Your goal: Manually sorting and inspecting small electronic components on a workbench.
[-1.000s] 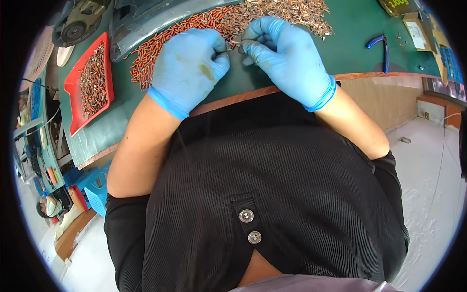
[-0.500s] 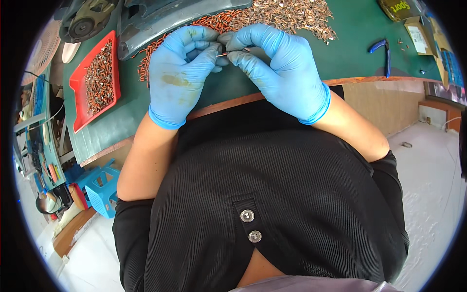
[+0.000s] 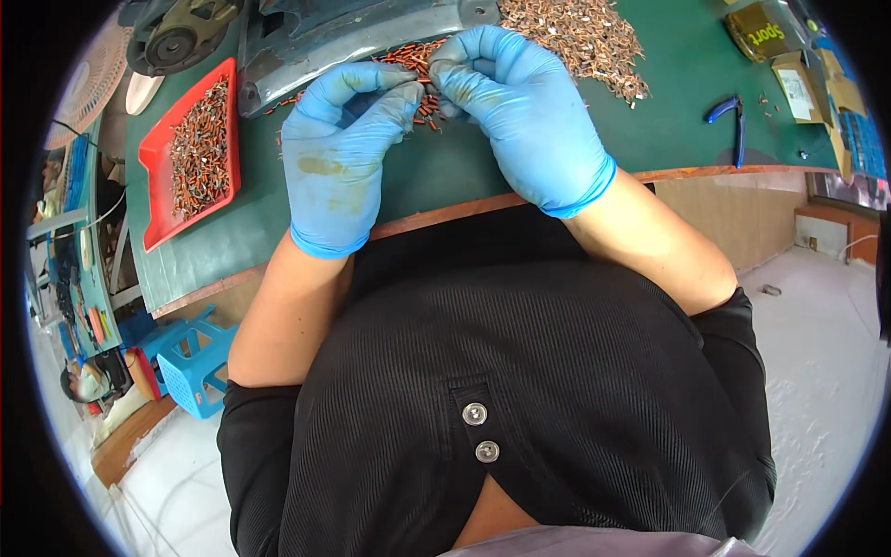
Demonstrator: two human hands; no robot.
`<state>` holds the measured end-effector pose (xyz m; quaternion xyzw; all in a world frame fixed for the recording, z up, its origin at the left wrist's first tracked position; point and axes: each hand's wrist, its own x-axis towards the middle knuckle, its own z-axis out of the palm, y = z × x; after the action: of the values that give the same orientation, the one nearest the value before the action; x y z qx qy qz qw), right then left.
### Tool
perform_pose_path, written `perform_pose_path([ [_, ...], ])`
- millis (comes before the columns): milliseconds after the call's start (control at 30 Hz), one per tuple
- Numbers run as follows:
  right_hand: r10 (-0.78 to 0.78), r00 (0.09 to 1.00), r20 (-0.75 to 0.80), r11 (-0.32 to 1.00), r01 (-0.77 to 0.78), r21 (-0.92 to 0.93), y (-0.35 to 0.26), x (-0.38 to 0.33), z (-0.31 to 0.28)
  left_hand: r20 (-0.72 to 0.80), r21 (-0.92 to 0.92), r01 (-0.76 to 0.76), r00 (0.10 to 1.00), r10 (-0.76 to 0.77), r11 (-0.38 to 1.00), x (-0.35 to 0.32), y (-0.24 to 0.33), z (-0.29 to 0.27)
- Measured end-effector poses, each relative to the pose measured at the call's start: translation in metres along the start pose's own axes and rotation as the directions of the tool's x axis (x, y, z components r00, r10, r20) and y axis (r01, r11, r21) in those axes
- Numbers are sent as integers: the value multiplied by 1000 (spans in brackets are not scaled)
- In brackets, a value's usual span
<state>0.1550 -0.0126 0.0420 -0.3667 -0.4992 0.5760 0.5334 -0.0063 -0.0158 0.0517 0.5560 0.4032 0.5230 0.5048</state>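
Both my hands wear blue gloves with dark-stained fingertips and meet above the green table (image 3: 668,121). My left hand (image 3: 339,162) pinches thumb against forefinger at one end of a tiny copper-coloured piece (image 3: 424,81). Fingertips of my right hand (image 3: 529,121) are closed at the other end of that piece; what exactly they grip is hidden. Beneath and behind the fingers lies a heap of small reddish-brown cylindrical parts (image 3: 413,58). A second heap, of paler copper-coloured parts (image 3: 585,42), spreads just beyond my right hand.
At left, a red scoop-shaped tray (image 3: 162,223) holds many small parts. A grey plastic tray-like piece (image 3: 362,42) lies behind the hands, beside a dark round-faced device (image 3: 176,42). Blue-handled pliers (image 3: 740,139) and an open carton (image 3: 798,88) sit at right. A blue stool (image 3: 190,371) stands below left.
The view has shifted slightly. My right hand has turned more upright, its fingers drawn closer together. A thin pin end that showed between the fingertips is now mostly covered.
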Motion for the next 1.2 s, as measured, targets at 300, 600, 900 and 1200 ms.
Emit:
perform_pose_path([
  [300,-323,946,-35,864,280,-418,-4,18,-1,-4,-98,249,968,-251,964,12,15,-1],
  [600,-202,973,-115,954,169,-247,-30,74,3,-297,276,-197,913,279,941,75,22,5],
  [900,-465,839,-281,835,312,-453,-44,155,28,-201,721,-423,630,750,549,146,37,-4],
  [1200,-522,786,-331,784,289,-550,-48,155,37,-221,726,-424,602,767,542,152,35,-1],
])
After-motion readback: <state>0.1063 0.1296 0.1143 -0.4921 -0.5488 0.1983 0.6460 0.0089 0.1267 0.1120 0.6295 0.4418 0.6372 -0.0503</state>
